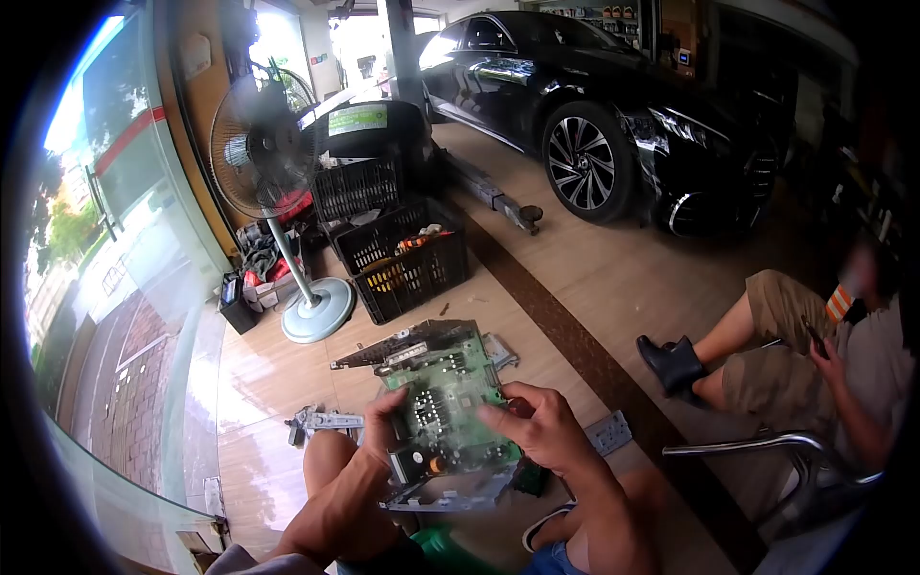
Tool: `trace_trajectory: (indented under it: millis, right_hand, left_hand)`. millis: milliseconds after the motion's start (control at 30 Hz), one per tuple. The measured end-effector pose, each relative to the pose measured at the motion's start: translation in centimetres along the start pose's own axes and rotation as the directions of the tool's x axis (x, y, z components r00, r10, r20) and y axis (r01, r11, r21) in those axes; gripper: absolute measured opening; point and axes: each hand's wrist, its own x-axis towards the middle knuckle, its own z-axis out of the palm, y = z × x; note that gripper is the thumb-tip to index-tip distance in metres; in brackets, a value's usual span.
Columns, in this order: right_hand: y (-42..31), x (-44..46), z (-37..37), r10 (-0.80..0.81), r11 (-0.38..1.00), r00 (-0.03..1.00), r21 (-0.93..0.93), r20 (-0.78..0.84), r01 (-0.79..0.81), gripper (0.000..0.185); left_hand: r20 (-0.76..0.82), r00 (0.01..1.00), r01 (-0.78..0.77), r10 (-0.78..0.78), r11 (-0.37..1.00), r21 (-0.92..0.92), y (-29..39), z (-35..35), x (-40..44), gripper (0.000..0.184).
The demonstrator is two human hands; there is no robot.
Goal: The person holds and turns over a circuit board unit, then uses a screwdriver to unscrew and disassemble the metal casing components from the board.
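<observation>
Between my hands is a green circuit board (446, 395) set in a metal frame, held up over my lap. My left hand (380, 431) grips its left edge, thumb on top. At the right edge, my right hand (543, 422) holds the board with thumb and fingers closed around it. A black panel (407, 343) sticks out at the board's far side, and a clear or silvery plate (450, 494) shows under its near side. The fingers beneath the board are hidden.
Metal brackets lie on the floor, one left (326, 420) and one right (609, 433). Ahead stand a fan (311, 307) and a black crate (407, 287) of tools. A black car (594, 105) is behind. A seated person (786, 374) is at right, near a chrome armrest (757, 448).
</observation>
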Motion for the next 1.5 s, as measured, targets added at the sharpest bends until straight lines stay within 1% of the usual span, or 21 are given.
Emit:
trace_trajectory:
  millis: [67, 167, 200, 267, 333, 367, 433, 467, 500, 533, 567, 600, 733, 867, 1100, 1233, 1300, 1400, 1433, 1467, 1500]
  right_hand:
    - [0.0, -0.1, -0.2, 0.012, 0.998, 1.000, -0.069, 0.006, -0.011, 0.039]
    - [1.0, -0.1, -0.2, 0.042, 0.999, 0.999, 0.034, 0.017, -0.043, 0.036]
    - [0.9, -0.2, -0.1, 0.069, 0.994, 0.997, 0.090, 0.018, -0.070, 0.034]
    - [0.3, -0.3, 0.4, 0.125, 0.975, 0.992, 0.181, 0.034, -0.129, 0.032]
    - [0.3, -0.2, 0.4, 0.222, 0.934, 0.971, 0.268, 0.085, -0.237, 0.029]
    - [0.7, -0.1, 0.4, 0.268, 0.906, 0.957, 0.310, 0.111, -0.290, 0.028]
    - [1.7, 0.4, 1.0, 0.285, 0.899, 0.956, 0.325, 0.075, -0.293, 0.025]
    - [2.3, 0.7, 1.0, 0.296, 0.891, 0.953, 0.338, 0.071, -0.302, 0.024]
    - [2.5, 0.8, 1.1, 0.307, 0.882, 0.949, 0.355, 0.065, -0.310, 0.024]
    - [2.4, 0.8, 1.3, 0.308, 0.869, 0.948, 0.384, 0.076, -0.313, 0.021]
    - [2.0, 0.7, 1.5, 0.314, 0.873, 0.947, 0.370, 0.075, -0.318, 0.021]
    - [1.3, 0.6, 1.6, 0.320, 0.876, 0.945, 0.358, 0.071, -0.324, 0.021]
    - [1.6, 0.6, 1.7, 0.290, 0.899, 0.954, 0.321, 0.073, -0.298, 0.021]
    - [1.9, 0.7, 2.1, 0.300, 0.893, 0.950, 0.322, 0.090, -0.313, 0.022]
    - [1.9, 1.3, 3.0, 0.297, 0.902, 0.951, 0.303, 0.082, -0.308, 0.019]
    - [2.6, 1.8, 3.0, 0.275, 0.912, 0.957, 0.293, 0.088, -0.289, 0.015]
    - [1.9, 1.8, 2.8, 0.284, 0.907, 0.951, 0.288, 0.120, -0.307, 0.013]
    - [3.5, 2.5, 3.0, 0.038, 0.991, 0.999, 0.133, -0.033, -0.033, 0.017]
    - [3.8, 2.5, 2.8, 0.031, 0.995, 0.999, 0.094, -0.032, -0.028, 0.020]
    - [4.1, 2.6, 2.5, 0.022, 0.998, 0.999, 0.057, -0.032, -0.020, 0.023]
    - [4.3, 2.8, 2.2, 0.003, 1.000, 0.999, 0.022, -0.035, -0.002, 0.025]
  left_hand:
    - [-0.017, 0.999, 0.027, -0.027, 1.000, -0.012, 0.0, -0.7, 0.2, 0.055]
    - [-0.025, 0.999, 0.045, -0.044, 0.998, 0.048, 0.3, -1.2, 0.6, 0.055]
    - [0.009, 1.000, 0.029, -0.029, 0.998, 0.052, 0.3, -1.2, 0.8, 0.051]
    - [0.003, 0.998, 0.058, -0.058, 0.996, 0.067, 1.1, -2.6, 1.3, 0.049]
    - [-0.014, 0.998, 0.058, -0.056, 0.994, 0.096, 1.4, -1.7, 1.0, 0.044]
    - [-0.002, 0.996, 0.090, -0.090, 0.990, 0.105, 1.7, -1.4, 0.9, 0.044]
    - [-0.012, 0.994, 0.107, -0.106, 0.988, 0.110, 1.9, -2.2, 1.1, 0.044]
    - [-0.048, 0.996, 0.085, -0.080, 0.990, 0.116, 1.8, -2.1, 1.0, 0.044]
    - [-0.098, 0.993, 0.079, -0.066, 0.988, 0.131, 1.7, -1.8, 0.7, 0.036]
    - [-0.081, 0.994, 0.086, -0.079, 0.992, 0.092, 1.7, -2.0, 0.4, 0.037]
    - [-0.062, 0.993, 0.099, -0.096, 0.994, 0.054, 1.5, -2.4, 0.4, 0.038]
    - [-0.087, 0.992, 0.093, -0.091, 0.995, 0.024, 1.3, -2.5, 0.5, 0.037]
    - [-0.027, 0.995, 0.096, -0.096, 0.995, -0.003, 1.3, -2.4, -0.3, 0.039]
    - [-0.037, 0.993, 0.116, -0.115, 0.993, 0.016, 1.6, -1.9, -1.3, 0.041]
    - [-0.063, 0.994, 0.095, -0.091, 0.994, 0.057, 1.9, -2.2, -2.1, 0.043]
    - [-0.116, 0.992, 0.062, -0.046, 0.988, 0.145, 2.1, -1.4, -2.9, 0.048]
    - [-0.068, 0.997, 0.038, -0.028, 0.989, 0.142, 2.2, -1.5, -3.2, 0.052]
    - [0.057, 0.997, 0.039, -0.045, 0.994, 0.098, 2.4, -2.3, -3.3, 0.058]
    - [0.110, 0.992, 0.045, -0.053, 0.996, 0.079, 2.5, -2.7, -3.4, 0.061]
    - [0.228, 0.971, 0.058, -0.070, 0.996, 0.062, 2.5, -3.9, -3.1, 0.064]
    - [0.264, 0.963, 0.057, -0.059, 0.998, 0.015, 2.3, -4.0, -3.3, 0.065]
